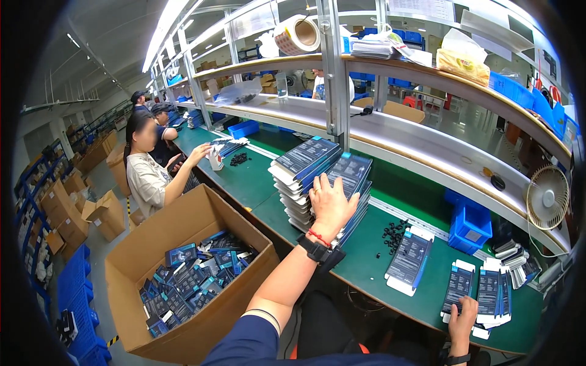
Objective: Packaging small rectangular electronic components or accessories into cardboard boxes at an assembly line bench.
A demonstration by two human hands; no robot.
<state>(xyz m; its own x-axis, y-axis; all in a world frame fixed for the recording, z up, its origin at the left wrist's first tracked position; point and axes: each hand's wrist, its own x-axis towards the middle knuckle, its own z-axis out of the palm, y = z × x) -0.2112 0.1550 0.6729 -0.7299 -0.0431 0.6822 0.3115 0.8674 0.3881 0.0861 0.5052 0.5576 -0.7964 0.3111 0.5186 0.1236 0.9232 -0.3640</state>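
My left hand (330, 206) lies with fingers spread on top of a tall stack of flat dark-blue printed cartons (351, 171). Beside it rises a second stack of the same cartons (299, 160), its white edges showing on the left. At the lower right, my right hand (463, 320) closes its fingers on the near end of a flat carton (459, 283) lying on the green table; the exact grip is partly hidden. More flat cartons (490, 291) overlap just right of it. A single flat carton (410, 259) with white end flaps lies between my hands.
Small black parts (394, 235) are scattered on the green table (360, 262). A large cardboard box (244, 235) full of dark-blue cartons stands to my left. Blue bins (470, 229) and a fan (547, 196) are at the right. A co-worker (149, 171) handles a carton farther left.
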